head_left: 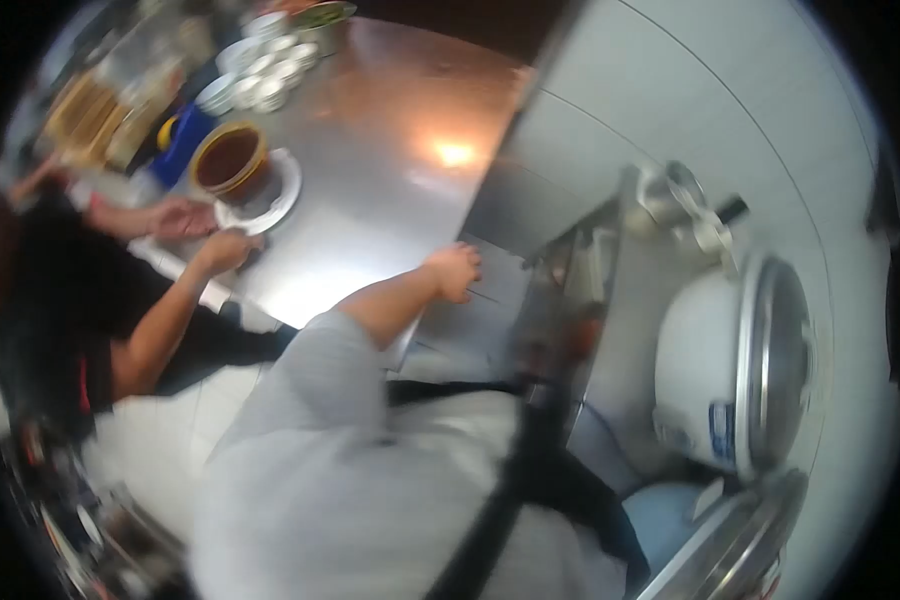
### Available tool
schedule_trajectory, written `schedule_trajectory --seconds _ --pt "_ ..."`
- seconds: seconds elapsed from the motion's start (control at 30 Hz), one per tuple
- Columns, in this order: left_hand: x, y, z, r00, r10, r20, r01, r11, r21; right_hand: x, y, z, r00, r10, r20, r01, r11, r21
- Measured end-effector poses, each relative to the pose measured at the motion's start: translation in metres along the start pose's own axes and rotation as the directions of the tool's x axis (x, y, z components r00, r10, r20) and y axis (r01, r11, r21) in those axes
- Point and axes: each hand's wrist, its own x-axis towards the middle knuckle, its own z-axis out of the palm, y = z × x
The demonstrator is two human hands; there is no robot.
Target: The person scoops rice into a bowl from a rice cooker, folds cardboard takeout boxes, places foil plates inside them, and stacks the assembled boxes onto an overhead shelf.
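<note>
My left hand (455, 272) reaches out from a grey short sleeve, beyond the right edge of the steel table (370, 130). Its fingers are curled in, and no object shows in them, though the picture is blurred. My right hand is out of view. A co-worker's two hands (228, 250) are at the near edge of a white plate (288, 190) on the table. Beside the plate stands a yellow-rimmed tub (230, 163) of dark reddish-brown contents.
Stacked white cups (267, 82), a blue container (178, 145) and a green-filled pot (322, 30) stand on the table. The co-worker (50, 290) is at left. A large white cooker (700, 370) and a metal pot (660, 198) are at right.
</note>
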Motion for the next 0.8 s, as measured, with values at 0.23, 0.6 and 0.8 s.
schedule_trajectory --seconds 0.23,0.6,0.8 --pt "-0.007 -0.007 0.002 0.865 0.069 -0.498 -0.23 0.935 -0.269 -0.174 -0.063 -0.049 0.987 0.151 -0.06 -0.162 0.928 -0.336" --pt "-0.047 0.001 0.001 0.927 0.16 -0.34 -0.254 0.934 -0.253 -0.207 -0.093 -0.05 0.974 0.18 -0.135 -0.205 0.958 -0.199" --pt "-0.039 -0.007 0.006 0.906 0.15 -0.396 -0.266 0.929 -0.256 -0.186 -0.094 -0.01 0.97 0.193 -0.149 -0.208 0.974 -0.089"
